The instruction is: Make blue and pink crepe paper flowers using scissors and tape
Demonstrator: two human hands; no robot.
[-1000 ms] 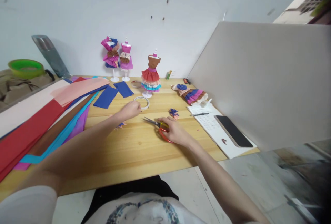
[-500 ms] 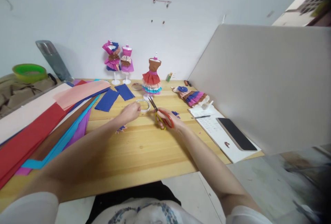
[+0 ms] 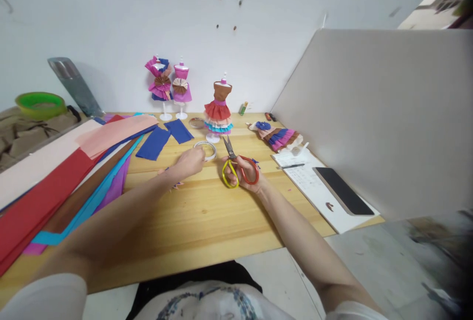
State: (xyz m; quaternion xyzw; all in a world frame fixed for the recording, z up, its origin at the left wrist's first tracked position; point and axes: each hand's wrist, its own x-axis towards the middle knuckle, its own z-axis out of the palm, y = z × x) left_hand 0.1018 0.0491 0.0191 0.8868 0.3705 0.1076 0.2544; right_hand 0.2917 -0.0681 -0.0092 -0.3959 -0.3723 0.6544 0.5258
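Scissors (image 3: 230,149) with one yellow and one red handle are gripped in my right hand (image 3: 247,174), blades parted and pointing toward the wall. My left hand (image 3: 191,161) is closed at the near left side of a white tape roll (image 3: 214,151); whether its fingers pinch the roll or something small is hidden. Beyond the roll stands a small dress form (image 3: 222,93) in a brown bodice and a ruffled red, peach and blue skirt. Two blue paper pieces (image 3: 153,144) lie beyond my left hand. Small scraps (image 3: 178,185) are beside my left wrist.
Long crepe paper strips (image 3: 40,187) cover the table's left side. Two dressed forms (image 3: 181,91) stand by the wall. At right are a ruffled paper dress (image 3: 279,138), a white board (image 3: 314,197) with a pen and a phone (image 3: 343,190), and a grey partition (image 3: 388,113).
The scissors have turned flatter and moved slightly right with my right hand, away from the tape roll. My left hand has shifted slightly right, still closed. The view has tilted a little.
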